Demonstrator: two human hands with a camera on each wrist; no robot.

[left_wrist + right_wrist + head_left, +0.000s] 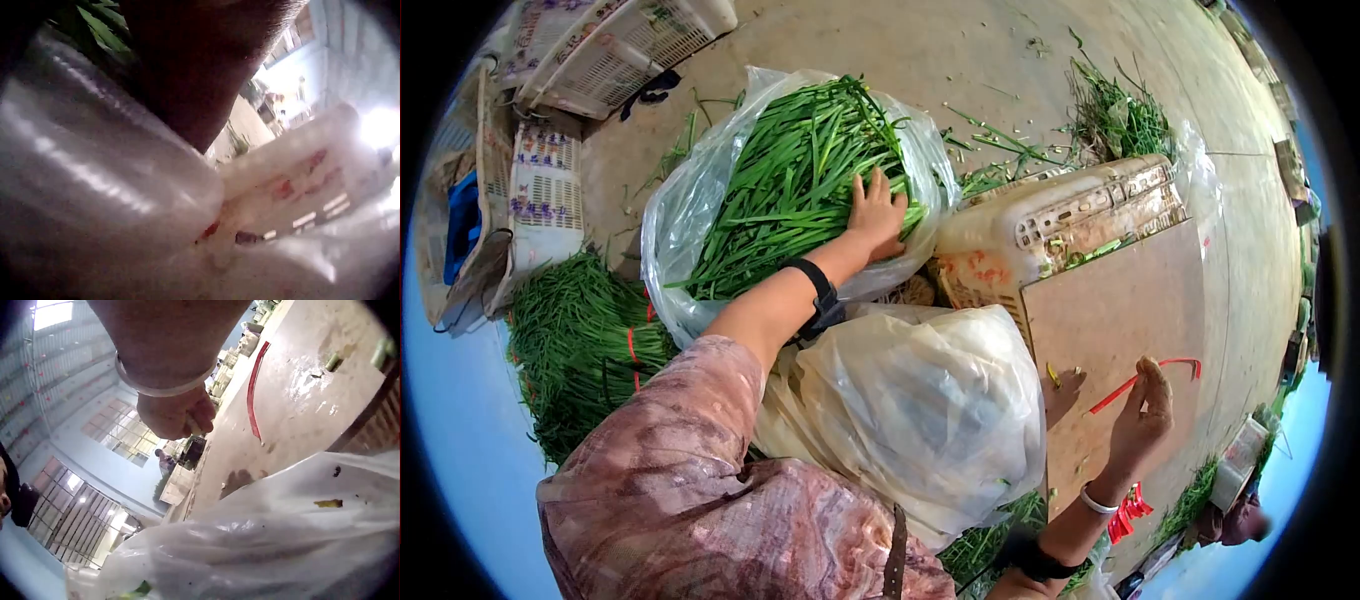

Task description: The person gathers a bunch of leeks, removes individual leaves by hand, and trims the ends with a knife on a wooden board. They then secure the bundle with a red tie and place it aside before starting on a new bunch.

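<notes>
In the head view my left hand [877, 215] rests with fingers spread on long green stalks [800, 170] inside a clear plastic bag [685, 215]. The left wrist view shows the dark underside of my left hand [194, 69] beside the bag [106, 169]. My right hand [1145, 415] is raised over a brown board [1120, 290], its fingers loosely bent. A red strip [1112, 394] lies on the board beneath it. In the right wrist view that strip [253, 394] is apart from my right hand [178, 415].
A filled whitish plastic bag [910, 390] sits near my body. Beyond it is an upturned pale crate [1010, 235]. Bundled greens [590, 340] and stacked crates [545, 180] stand at the left. Loose greens [1115, 115] and scraps are on the floor beyond.
</notes>
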